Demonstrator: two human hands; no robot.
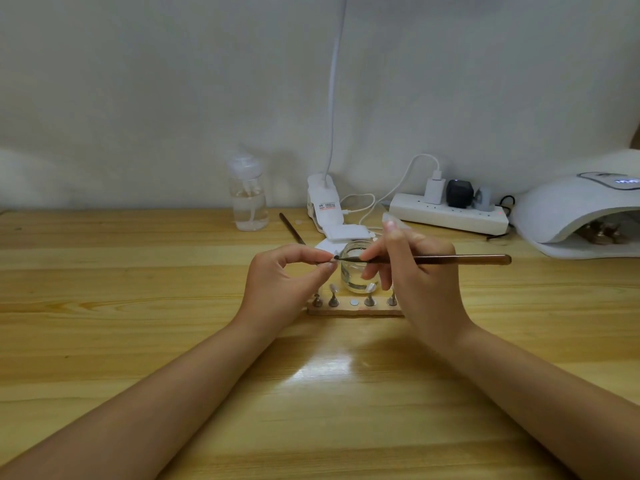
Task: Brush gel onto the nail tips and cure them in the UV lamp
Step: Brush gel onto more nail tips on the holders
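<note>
My left hand (287, 275) pinches a small nail tip on its stand (333, 260) between thumb and forefinger, just above the table. My right hand (412, 271) grips a brown gel brush (460, 259) like a pen, its dark bristle end touching the held nail tip. Below the hands lies a wooden holder strip (353, 309) with several metal stands, some carrying nail tips (333, 289); one magnet spot (353, 302) on it is bare. A small clear glass jar (356, 271) stands right behind the strip. The white UV lamp (581, 209) sits at the far right.
At the back stand a clear pump bottle (248, 199), a white clip lamp base (323, 202) with its cable, and a white power strip (450, 213) with plugs. A second brush (291, 228) and white pads (346, 233) lie behind the jar. Copper-coloured items rest inside the UV lamp.
</note>
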